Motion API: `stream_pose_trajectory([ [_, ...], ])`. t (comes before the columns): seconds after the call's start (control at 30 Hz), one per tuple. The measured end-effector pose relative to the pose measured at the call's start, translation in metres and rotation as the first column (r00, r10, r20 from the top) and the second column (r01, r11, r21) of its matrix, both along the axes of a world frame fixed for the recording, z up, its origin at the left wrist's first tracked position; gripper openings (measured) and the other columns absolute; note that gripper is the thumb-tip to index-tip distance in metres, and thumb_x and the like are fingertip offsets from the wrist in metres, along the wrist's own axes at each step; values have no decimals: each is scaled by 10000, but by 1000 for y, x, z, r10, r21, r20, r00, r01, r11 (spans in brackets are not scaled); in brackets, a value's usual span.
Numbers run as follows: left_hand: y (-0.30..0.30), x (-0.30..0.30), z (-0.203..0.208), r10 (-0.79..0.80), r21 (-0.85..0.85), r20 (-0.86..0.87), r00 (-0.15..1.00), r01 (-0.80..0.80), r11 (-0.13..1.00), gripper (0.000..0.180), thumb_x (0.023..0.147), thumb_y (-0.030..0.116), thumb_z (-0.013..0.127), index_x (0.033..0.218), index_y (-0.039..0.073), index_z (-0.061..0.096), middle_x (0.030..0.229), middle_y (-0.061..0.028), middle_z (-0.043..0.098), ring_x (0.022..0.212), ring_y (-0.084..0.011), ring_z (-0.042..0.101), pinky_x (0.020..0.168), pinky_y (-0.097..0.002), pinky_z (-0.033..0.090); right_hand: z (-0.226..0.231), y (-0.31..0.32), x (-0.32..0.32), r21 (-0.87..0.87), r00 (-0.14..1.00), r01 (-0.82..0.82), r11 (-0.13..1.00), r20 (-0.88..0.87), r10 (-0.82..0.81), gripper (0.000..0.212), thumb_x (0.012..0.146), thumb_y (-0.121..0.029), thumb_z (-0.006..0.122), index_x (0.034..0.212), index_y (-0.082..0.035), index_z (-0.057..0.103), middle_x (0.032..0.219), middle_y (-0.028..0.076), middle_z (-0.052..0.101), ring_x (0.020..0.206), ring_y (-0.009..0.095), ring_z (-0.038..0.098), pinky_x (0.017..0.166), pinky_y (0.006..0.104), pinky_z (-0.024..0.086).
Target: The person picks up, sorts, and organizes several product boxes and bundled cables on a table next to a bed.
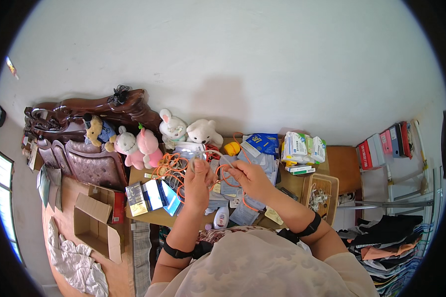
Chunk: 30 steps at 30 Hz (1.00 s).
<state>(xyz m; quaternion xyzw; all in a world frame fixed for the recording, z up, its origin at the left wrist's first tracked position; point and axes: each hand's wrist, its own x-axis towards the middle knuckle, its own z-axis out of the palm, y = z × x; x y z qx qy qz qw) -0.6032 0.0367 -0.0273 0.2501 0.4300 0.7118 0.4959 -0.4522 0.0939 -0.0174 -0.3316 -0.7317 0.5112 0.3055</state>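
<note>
A pale grey cable [214, 152] arches between my two raised hands over the table. My left hand [198, 182] is closed around one end of the arch, thumb up. The fingers of my right hand [249, 179] pinch the other end. An orange cable [223, 179] loops beside my right fingertips and hangs below them; whether it joins the grey one I cannot make out. More orange cable lies in a tangled heap [169, 167] to the left of my left hand.
Plush toys [146, 146] line the back left by a dark carved headboard [96, 111]. Packets and boxes [302, 148] stand at the back right. A tray [333, 198] with white cords lies at right, an open carton [91, 227] at left. A white bottle [221, 217] rests in front.
</note>
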Motion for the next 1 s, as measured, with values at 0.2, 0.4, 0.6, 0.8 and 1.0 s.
stream_pose_trajectory([
  [0.2, -7, 10, -10, -329, -122, 151, 932, 348, 929, 305, 943, 335, 493, 1079, 62, 509, 902, 2, 562, 747, -86, 519, 631, -232, 410, 0, -6, -9, 103, 998, -49, 993, -44, 54, 231, 901, -230, 534, 864, -8, 583, 665, 150, 555, 615, 326, 551, 562, 374, 428],
  [0.4, -3, 10, -15, -240, -36, -210, 948, 237, 971, 306, 967, 356, 424, 977, 70, 532, 874, -10, 553, 779, -103, 534, 642, -234, 419, -15, -9, -9, 125, 972, -159, 979, 196, 132, 272, 905, -266, 558, 854, -4, 610, 668, 128, 609, 556, 195, 569, 535, 318, 426],
  [0.6, 4, -40, 5, 63, 88, 448, 892, -114, 990, 304, 946, 400, 454, 808, 130, 461, 561, 58, 250, 449, -65, 231, 451, -249, 278, -14, 8, 16, 85, 913, -284, 955, 330, 242, 313, 867, -333, 585, 826, -24, 612, 642, 127, 567, 567, 276, 541, 533, 368, 411],
  [0.8, -3, -16, -8, -190, -212, -591, 784, 76, 974, 334, 898, 409, 557, 903, 75, 557, 625, 47, 443, 533, -48, 380, 484, -225, 322, 9, 13, 11, 413, 994, -112, 904, 49, 101, 185, 810, -211, 644, 763, -41, 590, 740, 77, 556, 677, 256, 552, 569, 347, 417],
  [1.0, -13, 7, -11, -560, -192, -229, 796, 527, 828, 318, 870, 382, 614, 931, 75, 562, 704, 48, 466, 625, -33, 388, 517, -217, 322, 6, 6, 9, 210, 983, 0, 978, -181, 39, 170, 815, -185, 669, 785, -56, 562, 684, 14, 506, 618, 130, 527, 533, 279, 402],
])
